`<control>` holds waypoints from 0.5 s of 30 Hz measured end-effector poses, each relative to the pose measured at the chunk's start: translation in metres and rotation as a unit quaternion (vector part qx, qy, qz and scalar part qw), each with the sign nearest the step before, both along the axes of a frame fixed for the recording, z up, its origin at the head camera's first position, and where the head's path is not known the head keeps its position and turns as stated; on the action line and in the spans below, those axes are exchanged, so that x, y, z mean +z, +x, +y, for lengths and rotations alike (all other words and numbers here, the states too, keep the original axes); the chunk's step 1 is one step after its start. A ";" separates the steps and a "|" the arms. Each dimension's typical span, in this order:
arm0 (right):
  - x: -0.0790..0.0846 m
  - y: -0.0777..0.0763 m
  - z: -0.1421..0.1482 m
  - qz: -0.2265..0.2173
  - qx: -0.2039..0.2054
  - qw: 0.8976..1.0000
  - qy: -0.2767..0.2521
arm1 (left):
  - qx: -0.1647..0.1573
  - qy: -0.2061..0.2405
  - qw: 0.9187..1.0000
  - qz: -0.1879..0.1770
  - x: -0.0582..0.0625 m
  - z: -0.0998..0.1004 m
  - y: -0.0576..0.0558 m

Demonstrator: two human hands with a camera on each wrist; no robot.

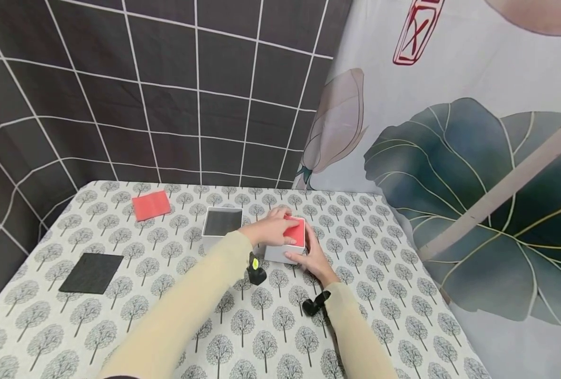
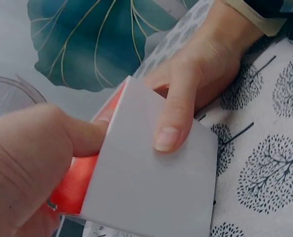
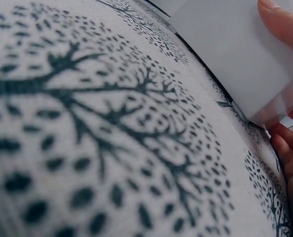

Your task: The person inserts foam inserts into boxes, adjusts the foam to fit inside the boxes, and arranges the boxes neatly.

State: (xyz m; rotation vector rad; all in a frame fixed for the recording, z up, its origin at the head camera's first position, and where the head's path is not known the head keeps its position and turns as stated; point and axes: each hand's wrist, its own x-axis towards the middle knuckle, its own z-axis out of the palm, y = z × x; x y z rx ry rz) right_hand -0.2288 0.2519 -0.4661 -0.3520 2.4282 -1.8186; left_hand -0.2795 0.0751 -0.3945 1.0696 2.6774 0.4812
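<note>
A white box (image 1: 282, 255) stands on the table with red felt-like cloth (image 1: 296, 236) inside its top. My left hand (image 1: 271, 228) reaches over the box from the left, its fingers and thumb resting on the red cloth. In the left wrist view the left thumb passes over the rim, against the red. My right hand (image 1: 316, 259) holds the box from the right, with the thumb on its front wall and the fingers along the far side. A second white box (image 1: 211, 241), with dark cloth (image 1: 223, 222) in it, stands just left of the left hand.
A loose red cloth (image 1: 151, 205) lies at the back left of the table. Nearer on the left is a flat black cloth (image 1: 91, 273). The tree-print tablecloth (image 1: 261, 337) covers the table; a dark grid curtain (image 1: 166, 95) hangs behind, a floral one (image 1: 451, 184) at right.
</note>
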 end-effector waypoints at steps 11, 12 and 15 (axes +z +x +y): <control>-0.001 0.000 0.000 -0.007 -0.004 1.000 0.005 | 0.061 0.094 0.992 -0.050 -0.009 -0.010 0.001; -0.001 -0.001 0.000 -0.008 -0.004 1.000 0.005 | 0.067 0.101 0.991 -0.049 -0.009 -0.012 0.001; -0.002 -0.001 0.001 -0.008 -0.004 1.000 -0.001 | 0.091 0.112 0.988 -0.052 -0.010 -0.016 0.001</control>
